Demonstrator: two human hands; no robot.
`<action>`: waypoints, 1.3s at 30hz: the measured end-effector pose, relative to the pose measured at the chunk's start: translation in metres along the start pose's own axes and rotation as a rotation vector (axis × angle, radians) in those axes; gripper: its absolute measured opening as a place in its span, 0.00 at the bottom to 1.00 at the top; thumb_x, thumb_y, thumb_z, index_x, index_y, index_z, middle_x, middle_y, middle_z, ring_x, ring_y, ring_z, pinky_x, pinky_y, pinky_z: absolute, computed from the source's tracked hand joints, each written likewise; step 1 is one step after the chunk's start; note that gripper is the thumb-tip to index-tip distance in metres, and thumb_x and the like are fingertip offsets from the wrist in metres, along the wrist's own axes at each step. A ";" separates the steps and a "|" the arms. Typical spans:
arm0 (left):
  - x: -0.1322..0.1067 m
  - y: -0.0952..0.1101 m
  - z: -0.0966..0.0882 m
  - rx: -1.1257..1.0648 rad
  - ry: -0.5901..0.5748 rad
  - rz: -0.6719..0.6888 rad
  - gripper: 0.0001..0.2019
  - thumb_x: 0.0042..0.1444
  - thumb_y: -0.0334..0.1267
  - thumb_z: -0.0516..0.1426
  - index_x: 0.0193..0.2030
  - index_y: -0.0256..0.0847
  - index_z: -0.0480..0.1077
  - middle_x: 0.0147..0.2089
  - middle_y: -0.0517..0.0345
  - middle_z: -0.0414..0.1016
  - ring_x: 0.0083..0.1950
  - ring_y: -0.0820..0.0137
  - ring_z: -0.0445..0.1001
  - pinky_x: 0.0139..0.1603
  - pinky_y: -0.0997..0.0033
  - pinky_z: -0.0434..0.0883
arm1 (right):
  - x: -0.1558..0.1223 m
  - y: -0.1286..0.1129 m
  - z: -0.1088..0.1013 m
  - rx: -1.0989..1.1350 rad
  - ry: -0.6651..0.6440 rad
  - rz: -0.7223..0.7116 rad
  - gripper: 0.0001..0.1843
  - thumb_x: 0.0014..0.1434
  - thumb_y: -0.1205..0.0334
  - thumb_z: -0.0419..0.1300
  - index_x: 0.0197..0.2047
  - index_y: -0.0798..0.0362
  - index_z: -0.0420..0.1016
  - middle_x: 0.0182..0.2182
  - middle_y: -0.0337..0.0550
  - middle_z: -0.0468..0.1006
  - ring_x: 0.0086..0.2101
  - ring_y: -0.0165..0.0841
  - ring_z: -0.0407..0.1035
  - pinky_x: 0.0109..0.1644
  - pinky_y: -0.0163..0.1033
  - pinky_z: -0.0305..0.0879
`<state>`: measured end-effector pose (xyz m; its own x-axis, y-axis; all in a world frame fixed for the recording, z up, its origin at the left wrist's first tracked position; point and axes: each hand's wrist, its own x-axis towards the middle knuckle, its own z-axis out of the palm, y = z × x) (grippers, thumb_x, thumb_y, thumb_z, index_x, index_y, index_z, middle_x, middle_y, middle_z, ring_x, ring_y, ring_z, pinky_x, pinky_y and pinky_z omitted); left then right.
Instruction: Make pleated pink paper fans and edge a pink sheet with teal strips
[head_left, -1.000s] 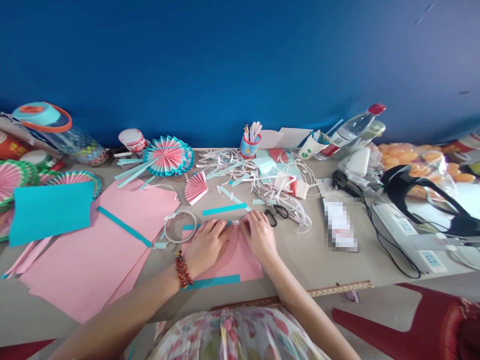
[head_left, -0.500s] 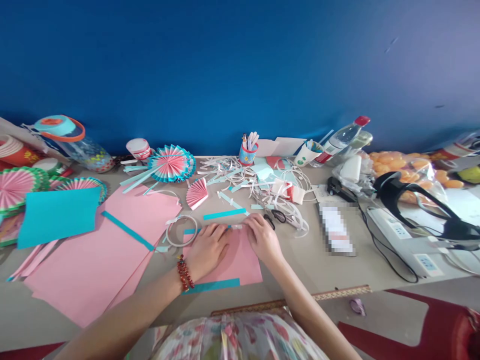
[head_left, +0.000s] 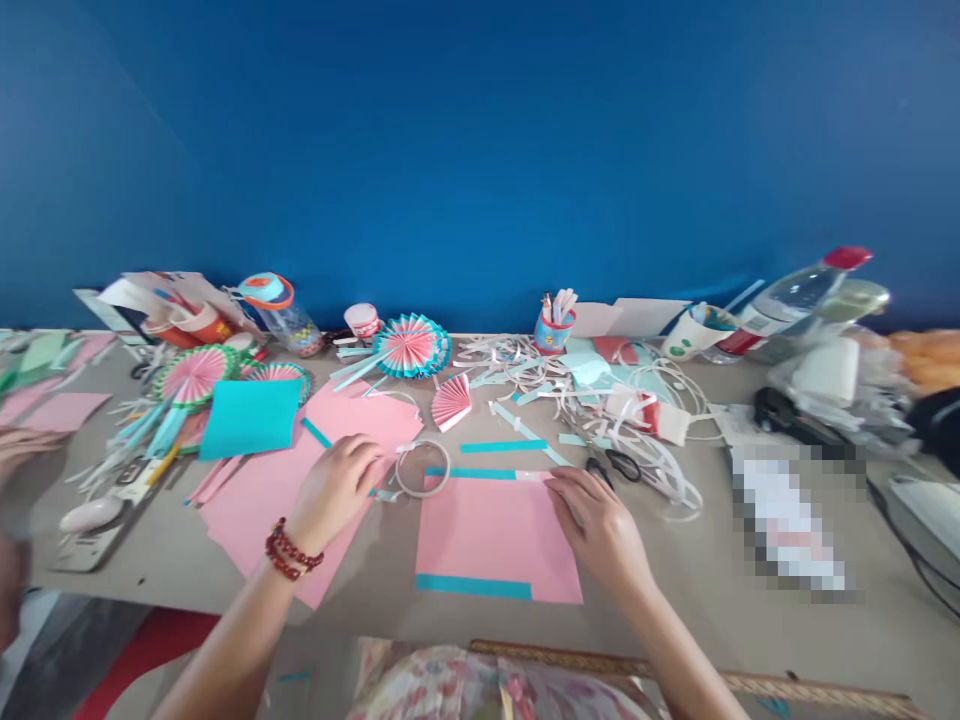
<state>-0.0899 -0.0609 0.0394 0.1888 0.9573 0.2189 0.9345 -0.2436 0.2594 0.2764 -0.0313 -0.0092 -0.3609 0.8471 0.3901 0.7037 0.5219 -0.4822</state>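
A pink paper sheet [head_left: 491,530] lies in front of me, with a blue strip [head_left: 472,586] along its near edge and another blue strip [head_left: 476,473] along its far edge. A short whitish piece, perhaps tape, sits at the far strip's right end. My right hand [head_left: 596,510] rests its fingers on the sheet's far right corner, thumb apart. My left hand [head_left: 337,490] is over larger pink sheets [head_left: 255,510], fingers loosely bent and apart, above a loose blue strip [head_left: 316,432] that it partly hides. Beside it lies a white tape roll [head_left: 401,483].
Behind are another blue strip [head_left: 504,447], a folded pink fan [head_left: 451,402], paper scraps [head_left: 517,355], scissors [head_left: 622,464] and a pencil cup [head_left: 553,333]. Blue paper [head_left: 250,420] lies left. A bottle [head_left: 795,300] leans at the right. Another person's hand [head_left: 22,448] shows far left.
My left hand has lifted off the small pink sheet and moved left over the larger sheets. My right hand stays at the far right corner. The view has turned left.
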 end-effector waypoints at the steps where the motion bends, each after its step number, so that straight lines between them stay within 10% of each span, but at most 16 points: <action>1: -0.008 -0.011 -0.001 0.055 -0.003 -0.023 0.11 0.64 0.32 0.48 0.42 0.41 0.72 0.46 0.51 0.75 0.47 0.62 0.74 0.50 0.60 0.73 | 0.001 0.000 0.001 0.008 0.007 -0.007 0.12 0.67 0.63 0.52 0.43 0.48 0.77 0.45 0.49 0.79 0.45 0.42 0.74 0.51 0.49 0.69; 11: -0.023 -0.001 0.016 0.015 -0.045 0.104 0.18 0.64 0.29 0.49 0.58 0.44 0.68 0.55 0.47 0.68 0.57 0.59 0.67 0.56 0.56 0.70 | 0.004 -0.003 0.002 -0.004 0.019 -0.045 0.12 0.67 0.63 0.52 0.42 0.50 0.77 0.44 0.48 0.80 0.43 0.41 0.75 0.50 0.48 0.70; 18: -0.003 0.011 0.017 -0.257 -0.155 0.228 0.11 0.63 0.29 0.52 0.42 0.45 0.76 0.48 0.51 0.73 0.53 0.61 0.69 0.54 0.58 0.69 | -0.008 -0.005 -0.011 0.046 0.049 -0.018 0.11 0.66 0.65 0.52 0.42 0.49 0.76 0.43 0.47 0.80 0.44 0.40 0.75 0.50 0.47 0.71; 28: 0.018 0.054 0.020 -1.668 0.266 -0.570 0.08 0.53 0.40 0.67 0.38 0.42 0.76 0.40 0.59 0.78 0.42 0.71 0.75 0.47 0.72 0.72 | 0.003 -0.026 -0.026 0.289 0.103 0.111 0.07 0.67 0.65 0.54 0.42 0.49 0.74 0.40 0.46 0.79 0.40 0.36 0.74 0.42 0.39 0.71; 39: 0.026 0.095 0.010 -1.835 0.149 -0.471 0.06 0.58 0.37 0.64 0.41 0.39 0.76 0.43 0.55 0.78 0.43 0.70 0.75 0.47 0.71 0.72 | 0.066 -0.084 -0.007 0.386 -0.105 -0.139 0.23 0.61 0.62 0.61 0.59 0.47 0.63 0.51 0.50 0.73 0.38 0.36 0.75 0.40 0.42 0.74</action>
<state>0.0066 -0.0576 0.0608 -0.0676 0.9910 -0.1153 -0.5528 0.0590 0.8312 0.1976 -0.0203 0.0628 -0.5109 0.7612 0.3995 0.3706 0.6143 -0.6966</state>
